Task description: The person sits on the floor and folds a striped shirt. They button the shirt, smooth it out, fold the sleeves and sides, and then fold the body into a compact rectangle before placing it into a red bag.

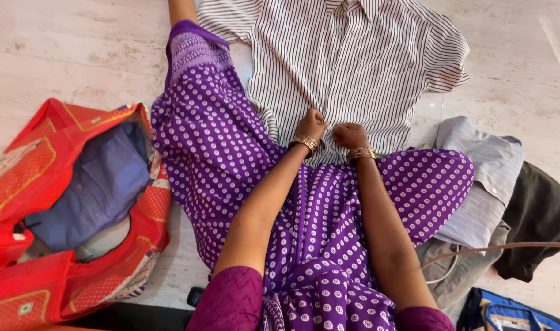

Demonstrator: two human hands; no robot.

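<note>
From the head camera, a red bag (pixel 59 208) lies open at the left with blue cloth (pixel 102 184) inside. At the right sits a pile of folded clothes (pixel 494 202). A striped shirt (pixel 353 61) lies flat on the pale floor (pixel 47 49) ahead, white with thin dark lines. The left hand (pixel 310 125) and right hand (pixel 349 135), 2 closed fists, pinch its front near the bottom.

Shirt (pixel 353 67) — white, thin dark stripes. Dress (pixel 231 153) — purple, white dots. Bag (pixel 53 208) — red, orange print. Folded shirt (pixel 485 178) — pale grey, striped. Floor (pixel 59 55) — cream marble.
</note>
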